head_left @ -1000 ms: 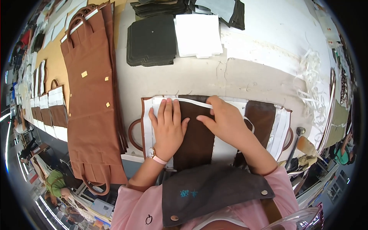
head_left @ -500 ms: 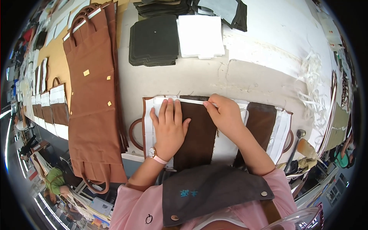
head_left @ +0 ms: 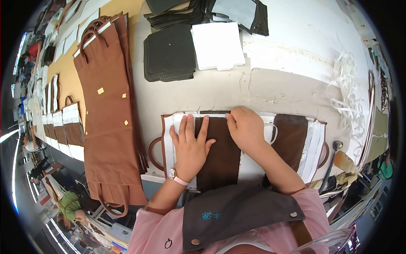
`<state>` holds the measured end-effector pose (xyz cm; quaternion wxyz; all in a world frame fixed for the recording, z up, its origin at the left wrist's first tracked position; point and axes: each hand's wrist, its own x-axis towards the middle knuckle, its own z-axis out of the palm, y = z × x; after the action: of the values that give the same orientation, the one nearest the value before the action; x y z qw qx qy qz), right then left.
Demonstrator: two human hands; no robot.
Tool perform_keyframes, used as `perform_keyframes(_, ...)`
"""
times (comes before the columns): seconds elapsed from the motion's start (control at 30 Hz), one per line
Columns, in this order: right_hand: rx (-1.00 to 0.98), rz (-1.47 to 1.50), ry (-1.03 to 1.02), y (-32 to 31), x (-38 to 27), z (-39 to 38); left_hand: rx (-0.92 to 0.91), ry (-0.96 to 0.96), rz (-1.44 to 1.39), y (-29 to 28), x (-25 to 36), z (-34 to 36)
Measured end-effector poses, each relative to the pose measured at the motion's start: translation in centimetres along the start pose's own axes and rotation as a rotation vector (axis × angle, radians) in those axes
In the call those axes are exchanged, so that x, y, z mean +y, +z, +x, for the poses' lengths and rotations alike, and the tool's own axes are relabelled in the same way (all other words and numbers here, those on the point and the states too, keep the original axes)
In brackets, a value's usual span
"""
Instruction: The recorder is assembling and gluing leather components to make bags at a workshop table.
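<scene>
A brown bag panel [head_left: 218, 156] with white backing pieces lies flat before me, a brown loop handle [head_left: 155, 153] sticking out at each side. Along its far edge runs a narrow white tape [head_left: 216, 115]. My left hand [head_left: 188, 146] rests on the panel's left part, fingers spread, their tips on the tape. To its right, my right hand [head_left: 246, 129] is closed in a pinch on the tape at the far edge. A loose loop of the tape curls out beside that hand. What lies under its curled fingers is hidden.
Stacked brown bag pieces with handles [head_left: 108, 106] lie on the left. Beyond the panel are a pile of black sheets [head_left: 169, 53] and a pile of white sheets [head_left: 219, 45]. Tangled white strips [head_left: 344, 86] lie at the right, near a black-handled hammer [head_left: 331, 165].
My left hand's fingers have spread wider, the index finger moving right along the tape. The right hand keeps its pinch at the far edge. The whole view has shifted slightly.
</scene>
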<state>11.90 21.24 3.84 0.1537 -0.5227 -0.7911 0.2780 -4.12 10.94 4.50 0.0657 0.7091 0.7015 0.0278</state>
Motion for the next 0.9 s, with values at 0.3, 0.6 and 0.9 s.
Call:
perform_keyframes(0.3, 0.004, -0.007, -0.020, 0.1, 0.1, 0.1, 0.021, -0.036, -0.023, -0.1, 0.4, 0.6)
perform_keyframes(0.6, 0.025, -0.001, -0.021, 0.1, 0.1, 0.0, -0.012, -0.030, -0.014, -0.7, 0.9, 0.8)
perform_keyframes(0.9, 0.070, 0.033, -0.021, 0.5, 0.3, 0.0, -0.020, -0.024, 0.034, -0.6, 1.1, 1.0)
